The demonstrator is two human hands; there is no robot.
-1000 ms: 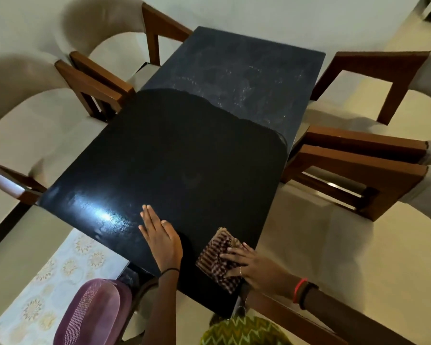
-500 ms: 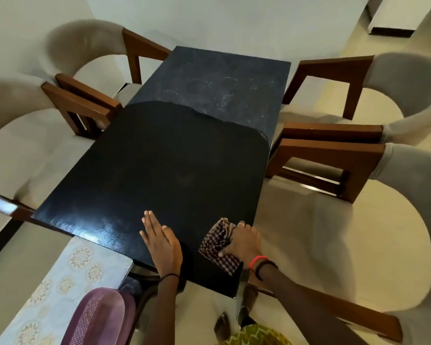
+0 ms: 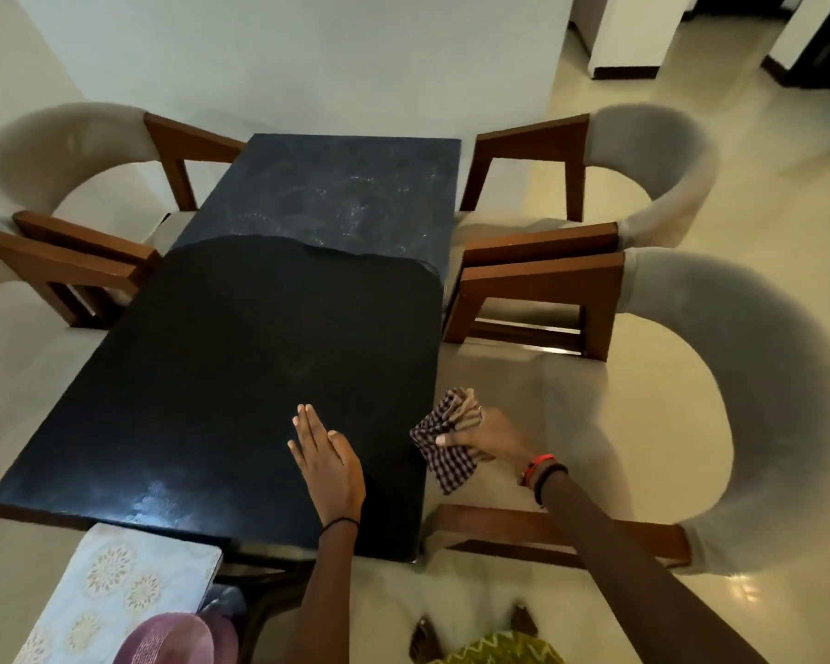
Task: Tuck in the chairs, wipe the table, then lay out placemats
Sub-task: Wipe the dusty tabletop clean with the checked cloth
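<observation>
The dark surface (image 3: 240,376) fills the middle of the room, long and rectangular; its near stretch looks black and glossy, its far end at twelve o'clock grey and streaked with pale marks. Four chairs with wooden arms and grey curved backs stand round it. Two are on the left: the far left chair (image 3: 68,151) at ten o'clock and the near left chair (image 3: 63,266) at nine, of which only the arm and a little seat show. Two are on the right: the far right chair (image 3: 652,170) at two o'clock and the near right chair (image 3: 758,400) at four, its seat drawn out clear of the surface's edge.

At seven o'clock lies one pale placemat (image 3: 116,591) with round floral motifs, just off the near corner, and one pinkish woven round thing (image 3: 173,639) overlaps its near end.

Two hands are out. The left hand (image 3: 327,457) lies flat and spread on the near part of the surface, its grip holding nothing. The right hand (image 3: 485,433), at the right edge, has its grip closed round one crumpled checked cloth (image 3: 444,448), which hangs past the edge over the near right chair's seat.
</observation>
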